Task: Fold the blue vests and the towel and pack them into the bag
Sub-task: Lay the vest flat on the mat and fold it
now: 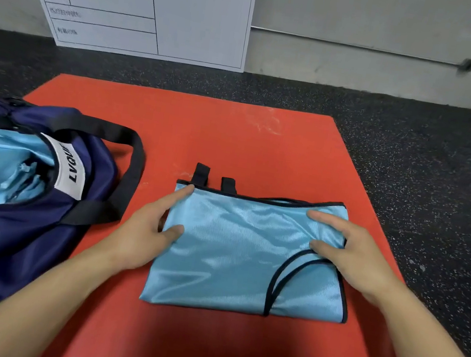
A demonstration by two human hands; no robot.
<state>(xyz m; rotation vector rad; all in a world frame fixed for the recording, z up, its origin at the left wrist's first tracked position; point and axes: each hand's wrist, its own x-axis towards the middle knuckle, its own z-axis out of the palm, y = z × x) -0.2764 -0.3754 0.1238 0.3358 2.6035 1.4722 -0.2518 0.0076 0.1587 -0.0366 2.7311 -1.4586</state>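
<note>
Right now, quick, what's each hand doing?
Left hand: open, fingers resting on the left edge of the folded blue vest.
Right hand: open, fingers pressing flat on the vest's right side.

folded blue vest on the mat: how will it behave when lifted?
Likely floppy: the vest is thin fabric lying flat under both hands. Its glossy sheen suggests slippery layers, so the fold may slide open. Probably very light for its size.
</note>
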